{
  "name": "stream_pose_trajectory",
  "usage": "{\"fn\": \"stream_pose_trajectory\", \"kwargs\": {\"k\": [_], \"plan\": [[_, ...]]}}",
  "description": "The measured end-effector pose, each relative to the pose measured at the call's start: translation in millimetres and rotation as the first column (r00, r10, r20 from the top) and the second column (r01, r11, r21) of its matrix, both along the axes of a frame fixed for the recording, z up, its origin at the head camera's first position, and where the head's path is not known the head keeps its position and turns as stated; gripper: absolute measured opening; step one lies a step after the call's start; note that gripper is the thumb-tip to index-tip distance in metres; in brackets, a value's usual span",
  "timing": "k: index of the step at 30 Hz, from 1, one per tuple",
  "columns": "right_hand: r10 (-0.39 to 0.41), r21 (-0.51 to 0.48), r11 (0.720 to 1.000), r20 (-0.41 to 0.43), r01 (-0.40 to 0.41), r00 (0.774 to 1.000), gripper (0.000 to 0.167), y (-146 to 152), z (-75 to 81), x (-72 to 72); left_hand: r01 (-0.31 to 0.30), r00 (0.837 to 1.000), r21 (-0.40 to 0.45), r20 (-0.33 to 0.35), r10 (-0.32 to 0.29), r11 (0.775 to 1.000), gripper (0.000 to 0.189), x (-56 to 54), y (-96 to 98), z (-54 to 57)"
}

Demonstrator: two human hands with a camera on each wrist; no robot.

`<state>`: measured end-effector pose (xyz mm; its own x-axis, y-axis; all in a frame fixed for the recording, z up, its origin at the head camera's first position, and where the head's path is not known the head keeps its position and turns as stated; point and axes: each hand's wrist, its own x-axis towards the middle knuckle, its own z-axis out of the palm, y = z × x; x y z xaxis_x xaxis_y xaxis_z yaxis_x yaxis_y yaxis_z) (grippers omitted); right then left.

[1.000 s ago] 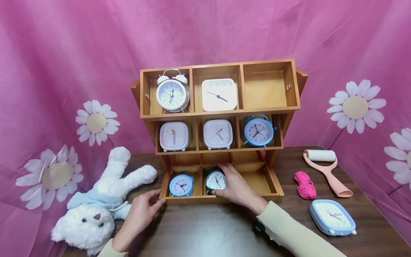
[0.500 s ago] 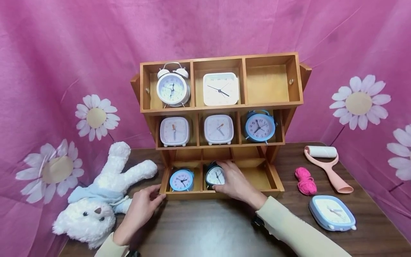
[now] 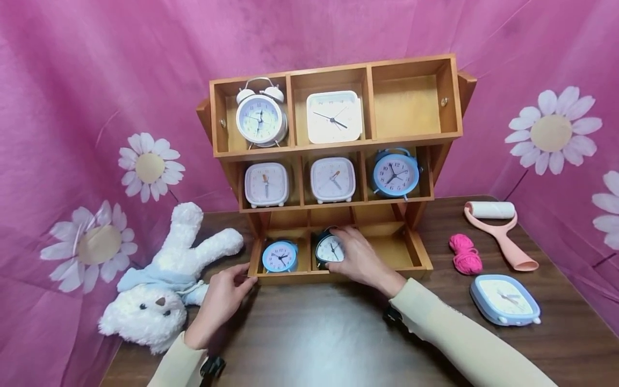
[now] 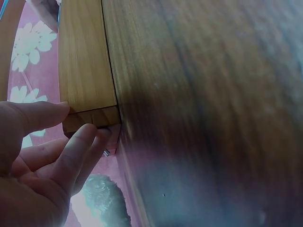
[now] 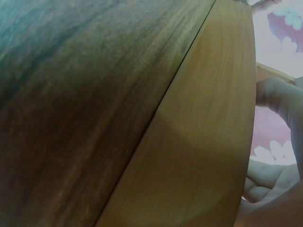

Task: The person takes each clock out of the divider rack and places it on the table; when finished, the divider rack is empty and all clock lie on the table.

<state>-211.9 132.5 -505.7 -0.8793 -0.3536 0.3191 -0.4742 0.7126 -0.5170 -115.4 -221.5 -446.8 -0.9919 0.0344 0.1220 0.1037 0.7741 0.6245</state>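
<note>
A three-tier wooden shelf (image 3: 300, 277) with compartments stands on the table. In its bottom middle compartment is a black alarm clock (image 3: 329, 249) with a white face, partly covered by my right hand (image 3: 361, 259), which grips its right side. The clock is hidden in the right wrist view, where the shelf's front board (image 5: 203, 113) fills the middle and my right hand (image 5: 279, 184) shows at the edge. My left hand (image 3: 223, 300) holds the shelf's front left corner; in the left wrist view, thumb and fingers (image 4: 78, 149) touch that corner. A blue alarm clock (image 3: 280, 256) sits bottom left.
Several more clocks, among them a white twin-bell clock (image 3: 261, 119), stand in the upper tiers. A white teddy bear (image 3: 145, 314) lies left. At right lie pink yarn (image 3: 466, 255), a lint roller (image 3: 503, 236) and a blue-rimmed clock (image 3: 505, 299).
The head view has tilted down, so the shelf and table things appear higher in the picture. Both hands keep their holds, and the black clock stays in its compartment.
</note>
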Motion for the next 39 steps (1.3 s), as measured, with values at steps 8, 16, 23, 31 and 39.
{"fn": "stream_pose_trajectory", "kwargs": {"k": [8, 16, 23, 31, 39], "plan": [[-0.020, 0.022, 1.000, 0.055, 0.019, 0.998, 0.083, -2.0, 65.1, 19.4, -0.019, 0.999, 0.008, 0.026, 0.019, 1.000, 0.037, -5.5, 6.1, 9.0], [-0.052, -0.002, 0.999, 0.100, 0.053, 0.994, 0.086, -3.0, 95.0, 36.3, -0.022, 0.999, 0.021, 0.028, 0.022, 1.000, 0.037, -3.9, 5.1, 5.5], [-0.048, -0.013, 0.999, 0.075, 0.050, 0.996, 0.084, 0.2, 106.4, 53.2, -0.020, 0.999, 0.025, 0.032, 0.019, 0.999, 0.037, -2.0, 4.0, 4.7], [-0.023, -0.033, 0.999, 0.034, 0.024, 0.999, 0.082, 14.1, 119.9, 84.5, -0.017, 0.999, 0.017, 0.034, 0.017, 1.000, 0.038, -0.5, 2.9, 4.1], [-0.051, -0.013, 0.999, -0.011, 0.051, 0.999, 0.083, 44.4, 124.5, 114.8, -0.015, 0.999, 0.017, 0.044, 0.014, 1.000, 0.038, -0.9, 1.3, 4.4]]}}
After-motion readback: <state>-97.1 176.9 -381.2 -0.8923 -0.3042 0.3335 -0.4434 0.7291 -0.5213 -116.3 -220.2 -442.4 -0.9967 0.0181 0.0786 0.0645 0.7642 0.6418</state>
